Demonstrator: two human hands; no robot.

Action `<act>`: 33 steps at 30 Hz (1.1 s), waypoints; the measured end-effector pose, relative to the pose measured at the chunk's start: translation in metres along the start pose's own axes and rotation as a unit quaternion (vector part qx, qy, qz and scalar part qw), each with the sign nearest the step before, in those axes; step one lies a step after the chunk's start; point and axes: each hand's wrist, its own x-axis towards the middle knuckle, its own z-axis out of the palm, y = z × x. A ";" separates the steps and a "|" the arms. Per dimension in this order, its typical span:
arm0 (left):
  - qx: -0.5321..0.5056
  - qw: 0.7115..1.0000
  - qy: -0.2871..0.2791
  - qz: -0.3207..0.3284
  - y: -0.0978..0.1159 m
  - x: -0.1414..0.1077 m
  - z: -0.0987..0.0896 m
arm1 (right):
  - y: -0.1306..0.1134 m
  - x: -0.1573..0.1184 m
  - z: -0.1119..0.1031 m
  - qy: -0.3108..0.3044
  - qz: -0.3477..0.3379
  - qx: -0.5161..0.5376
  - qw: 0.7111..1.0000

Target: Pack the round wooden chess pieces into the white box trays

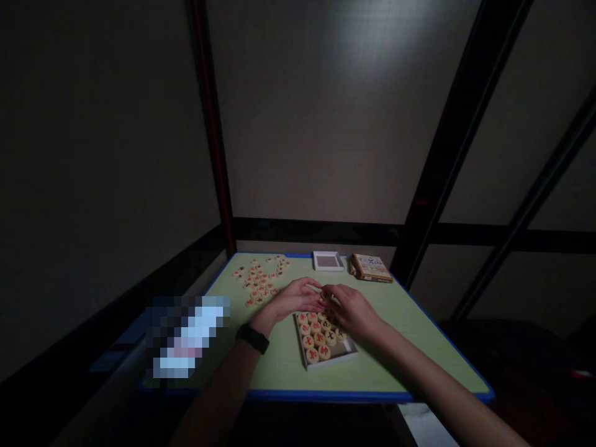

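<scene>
Apparently mid-packing: right hand (350, 307) pinched a xiangqi piece (325, 297) above the far end of the white box (333, 361), left hand (302, 296) alongside, its grip unclear to me. Next move seemed to call for setting it flat among the boxed discs (319, 339).

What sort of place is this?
Probably an indoor corner for tabletop games, though whether at home or elsewhere I cannot tell: a wall stands behind a green table with round, marked pieces and a tray holding more.
</scene>
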 end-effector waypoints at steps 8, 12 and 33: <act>-0.030 0.999 -0.004 0.012 0.011 -0.009 0.003 | -0.022 -0.037 -0.021 0.062 0.078 0.051 0.994; -0.029 0.999 0.013 0.023 0.009 -0.005 0.000 | -0.052 -0.071 -0.020 0.040 0.108 0.012 0.993; 0.043 0.999 0.029 0.016 0.011 -0.001 0.001 | -0.059 -0.085 -0.010 0.051 0.232 -0.020 0.971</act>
